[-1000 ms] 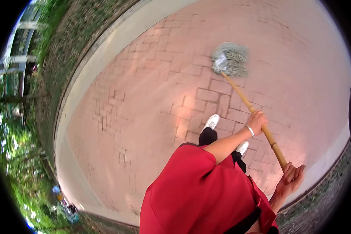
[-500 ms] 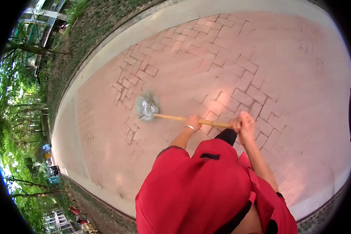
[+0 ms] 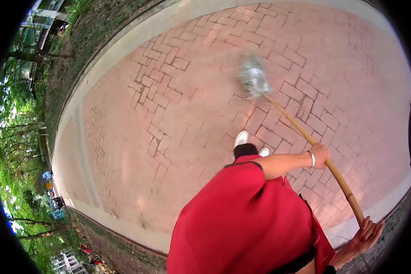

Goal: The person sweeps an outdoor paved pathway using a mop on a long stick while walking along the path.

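A broom (image 3: 297,125) with a long bamboo handle reaches diagonally across the view. Its head (image 3: 255,77) of pale stiff bristles, with something whitish and shiny over the middle, is blurred over the brick paving. My left hand (image 3: 320,155), with a silvery bangle at the wrist, is wrapped round the handle about halfway along. At the handle's top end, my right hand (image 3: 369,234) grips loosely, some fingers partly straightened. My red top (image 3: 242,219) fills the lower middle, and white shoes (image 3: 242,138) show beyond it.
Reddish interlocking bricks (image 3: 169,96) cover the ground, bordered by a pale concrete strip (image 3: 105,57). Past the kerb lie soil and grass (image 3: 96,41). Trees (image 3: 23,150), a building, and small blue and orange things (image 3: 48,180) stand far off at the left.
The broom head has swung from the left to the upper middle. Both hands have moved right with the handle, the right one also lower in view. White shoes have come into sight.
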A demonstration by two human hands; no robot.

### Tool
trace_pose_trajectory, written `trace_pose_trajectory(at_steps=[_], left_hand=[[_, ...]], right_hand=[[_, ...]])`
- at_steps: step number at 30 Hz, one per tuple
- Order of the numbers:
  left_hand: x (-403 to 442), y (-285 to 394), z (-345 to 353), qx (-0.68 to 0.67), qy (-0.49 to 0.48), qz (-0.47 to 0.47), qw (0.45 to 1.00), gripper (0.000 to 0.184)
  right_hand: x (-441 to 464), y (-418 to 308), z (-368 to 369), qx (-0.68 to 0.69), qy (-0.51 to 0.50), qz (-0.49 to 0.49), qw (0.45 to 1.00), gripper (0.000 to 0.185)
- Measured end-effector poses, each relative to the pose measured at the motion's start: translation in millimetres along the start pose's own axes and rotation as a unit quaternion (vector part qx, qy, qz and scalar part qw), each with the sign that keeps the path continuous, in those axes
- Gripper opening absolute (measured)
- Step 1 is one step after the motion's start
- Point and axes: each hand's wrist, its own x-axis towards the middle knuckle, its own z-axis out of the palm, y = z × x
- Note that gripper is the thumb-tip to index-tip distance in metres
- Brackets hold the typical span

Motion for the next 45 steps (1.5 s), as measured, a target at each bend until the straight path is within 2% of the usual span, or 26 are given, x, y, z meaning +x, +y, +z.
trace_pose_trajectory(at_steps=[3, 5, 6, 7, 11, 13, 15, 17, 18, 19, 20, 21, 22, 23, 24, 26, 29, 32, 33, 35, 38, 40, 41, 42, 43, 45], left_hand=[[2.1, -12.9, 25.5, -0.019, 0.008, 0.011, 1.000, 0.006], [-15.6, -26.6, 28.5, -0.043, 0.019, 0.002, 0.999, 0.005], [-29.8, -33.1, 28.2, -0.049, 0.022, -0.006, 0.999, 0.005], [-50.6, -41.1, 26.0, -0.054, 0.060, -0.011, 0.997, 0.005], [-177.7, -75.4, -3.6, -0.063, 0.167, -0.069, 0.982, 0.010], [-250.5, -103.5, -8.0, -0.027, 0.160, -0.120, 0.979, 0.010], [-332.8, -133.9, -18.4, 0.012, 0.141, -0.218, 0.966, 0.015], [-428.6, -169.9, -38.0, 0.030, 0.159, -0.265, 0.951, 0.015], [-483.7, -209.9, -32.1, 0.070, 0.166, -0.208, 0.962, 0.014], [-538.1, -228.7, -39.9, 0.062, 0.087, -0.339, 0.935, 0.015], [-597.9, -259.3, -33.3, 0.069, 0.091, -0.391, 0.913, 0.014], [-640.9, -260.9, -58.3, 0.048, 0.076, -0.497, 0.863, 0.013], [-690.1, -277.9, -62.4, 0.046, 0.027, -0.521, 0.852, 0.016], [-727.4, -280.0, -72.0, 0.101, 0.031, -0.512, 0.853, 0.013], [-739.8, -265.9, -93.3, 0.100, 0.042, -0.547, 0.830, 0.014], [-757.6, -225.5, -113.1, 0.090, 0.042, -0.588, 0.803, 0.015], [-743.3, -205.0, -108.2, 0.137, 0.081, -0.477, 0.865, 0.015], [-680.0, -154.8, -100.2, 0.160, 0.089, -0.402, 0.897, 0.015], [-652.7, -145.1, -91.7, 0.081, 0.110, -0.367, 0.920, 0.013], [-592.7, -121.3, -69.5, 0.109, 0.121, -0.224, 0.961, 0.012], [-504.0, -35.8, -66.0, 0.104, 0.111, -0.127, 0.980, 0.012], [-468.1, 8.7, -53.7, 0.066, 0.158, -0.035, 0.985, 0.014], [-452.8, 27.6, -43.1, 0.036, 0.155, -0.017, 0.987, 0.014], [-441.6, 40.4, -34.0, 0.007, 0.151, 0.003, 0.988, 0.013], [-437.0, 46.1, -25.6, 0.003, 0.148, 0.015, 0.989, 0.013], [-432.5, 55.5, -7.8, -0.063, 0.119, 0.011, 0.991, 0.012]], right_hand=[[-31.4, 32.3, 20.4, -0.045, 0.070, -0.036, 0.996, 0.030], [-51.0, 46.9, 43.3, -0.072, -0.011, -0.013, 0.997, 0.025], [-60.6, 52.6, 62.4, -0.065, 0.061, -0.018, 0.996, 0.022], [-71.6, 59.2, 81.4, -0.060, 0.131, -0.021, 0.989, 0.021], [-118.8, 83.2, 113.7, -0.071, 0.101, 0.021, 0.992, 0.021], [-140.4, 113.8, 108.7, -0.039, -0.135, 0.102, 0.985, 0.020], [-172.2, 161.8, 124.2, -0.076, -0.142, 0.149, 0.976, 0.020], [-215.1, 227.7, 155.3, -0.118, -0.160, 0.211, 0.957, 0.024], [-237.5, 264.0, 173.5, -0.143, -0.186, 0.250, 0.939, 0.025], [-268.4, 305.6, 200.9, -0.175, -0.235, 0.292, 0.910, 0.027], [-301.6, 346.4, 230.8, -0.207, -0.299, 0.323, 0.874, 0.028], [-334.7, 375.7, 258.9, -0.220, -0.362, 0.342, 0.839, 0.029], [-366.9, 392.9, 287.8, -0.199, -0.417, 0.354, 0.813, 0.030], [-389.1, 393.8, 318.2, -0.117, -0.433, 0.367, 0.814, 0.031], [-404.9, 389.5, 338.3, -0.034, -0.447, 0.382, 0.808, 0.032], [-419.1, 373.8, 335.4, -0.026, -0.440, 0.382, 0.812, 0.033], [-399.8, 347.7, 302.9, -0.043, -0.402, 0.367, 0.838, 0.030], [-361.2, 293.2, 259.7, -0.029, -0.277, 0.327, 0.903, 0.025], [-345.5, 269.1, 238.6, -0.019, -0.261, 0.299, 0.918, 0.024], [-311.4, 214.0, 194.0, 0.005, -0.238, 0.239, 0.941, 0.022], [-268.1, 104.2, 120.3, 0.038, -0.200, 0.122, 0.971, 0.021], [-259.7, 31.2, 74.9, 0.040, -0.151, 0.035, 0.987, 0.022], [-262.5, 7.9, 61.6, 0.047, -0.172, 0.019, 0.984, 0.023], [-319.6, -8.9, 108.9, 0.176, -0.321, 0.132, 0.921, 0.037], [-340.7, -19.7, 108.1, 0.074, -0.248, 0.044, 0.965, 0.038], [-367.3, -19.8, 97.8, 0.073, -0.262, 0.084, 0.959, 0.037]])
